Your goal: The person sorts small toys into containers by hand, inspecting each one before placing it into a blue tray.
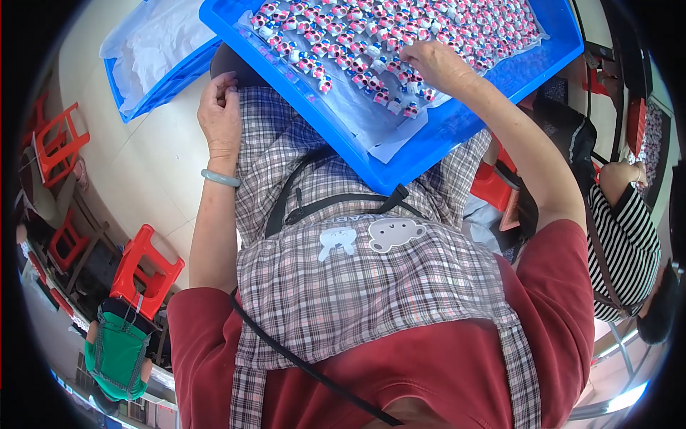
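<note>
A blue plastic tray (421, 161) rests tilted across my lap, lined with white paper (389, 139). Rows of small pink, white and blue figurines (336, 46) cover much of the paper, packed closely toward the far side. My right hand (437, 66) reaches over the tray with bent fingers pressed together, the tips down among the figurines; whatever lies between them is hidden. Beside the tray's left edge, my left hand (220, 118) hovers by my knee, its fingers curled in. I cannot make out anything inside it.
Another blue tray (161, 82) with crumpled white paper stands on the left. Red plastic stools (146, 272) are spread along the left side, one near a person in green (118, 350). Close on the right sits a person in striped clothing (625, 243). My checked apron (371, 286) covers my lap.
</note>
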A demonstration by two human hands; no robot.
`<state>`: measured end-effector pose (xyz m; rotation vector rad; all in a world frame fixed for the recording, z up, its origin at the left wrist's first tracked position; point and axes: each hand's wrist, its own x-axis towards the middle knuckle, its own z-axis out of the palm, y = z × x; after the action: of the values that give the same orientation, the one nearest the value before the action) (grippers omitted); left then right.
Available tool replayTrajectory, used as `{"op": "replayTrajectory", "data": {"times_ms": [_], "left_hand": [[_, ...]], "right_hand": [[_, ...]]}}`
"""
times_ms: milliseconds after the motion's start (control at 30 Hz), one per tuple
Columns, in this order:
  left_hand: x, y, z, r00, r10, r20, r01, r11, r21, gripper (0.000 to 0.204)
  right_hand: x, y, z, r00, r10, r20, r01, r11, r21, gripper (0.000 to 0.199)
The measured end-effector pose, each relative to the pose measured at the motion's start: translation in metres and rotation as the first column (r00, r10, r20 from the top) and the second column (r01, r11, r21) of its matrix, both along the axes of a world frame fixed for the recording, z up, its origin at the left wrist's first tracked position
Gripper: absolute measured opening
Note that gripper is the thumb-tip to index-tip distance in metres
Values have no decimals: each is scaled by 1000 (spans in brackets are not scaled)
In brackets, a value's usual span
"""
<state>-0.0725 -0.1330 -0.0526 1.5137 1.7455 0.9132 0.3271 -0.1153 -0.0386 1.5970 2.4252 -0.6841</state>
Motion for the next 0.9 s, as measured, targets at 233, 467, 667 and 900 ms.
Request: {"op": "replayTrajectory", "data": {"times_ms": [233, 467, 667, 900], "left_hand": [[1, -1, 2, 1000, 6, 13, -5, 1000, -7, 21], [1, -1, 1, 1000, 4, 1, -4, 1000, -10, 22], [0, 1, -3, 1000, 4, 30, -4, 1000, 5, 21], [0, -1, -3, 1000, 5, 15, -5, 1000, 10, 20]], "right_hand": [[-18, -21, 5, 983, 47, 179, -54, 998, 37, 37], [-4, -17, -3, 993, 110, -52, -109, 994, 24, 36], [29, -4, 9, 992, -64, -105, 70, 996, 58, 29], [30, -8, -6, 984, -176, -17, 177, 975, 135, 31]]}}
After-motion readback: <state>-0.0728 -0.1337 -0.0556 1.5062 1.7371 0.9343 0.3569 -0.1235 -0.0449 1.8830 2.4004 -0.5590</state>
